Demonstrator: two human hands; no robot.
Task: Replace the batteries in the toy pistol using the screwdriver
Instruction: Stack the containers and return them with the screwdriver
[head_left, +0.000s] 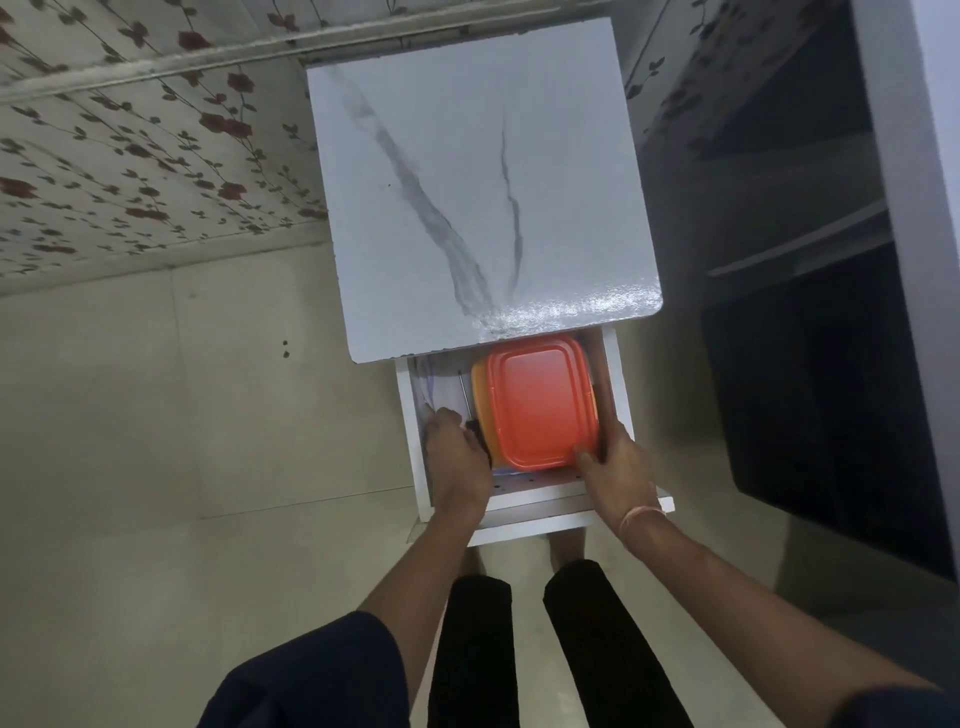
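Both hands are down in the open drawer (410, 431) as I look through the head camera. My left hand (460, 452) sits at the drawer's left side with its fingers curled downward, right against the dark handle of the screwdriver (462, 389). Whether it actually grips the handle I cannot tell, since the knuckles cover the contact. My right hand (618, 467) holds the near right corner of the orange container (540, 400), thumb pressed on the lid and fingers wrapped round the right side. A pale band (641, 514) circles that wrist.

The screwdriver lies in the drawer just left of the container, its thin metal shaft pointing toward the back and its handle toward me. The container fills most of the drawer's width (a yellower body shows under the lid along its left edge), and its far end is tucked beneath the cabinet top (467, 182), a white slab with grey marble veins. Something pale lies in the drawer's far left corner; it is too blurred to name.

Below the drawer front I see two legs in black trousers (472, 649) and dark sleeves (322, 670) on both arms. The cabinet stands on a beige floor (156, 415) against floral wallpaper (130, 130), and dark shelving (831, 389) stands to the right.
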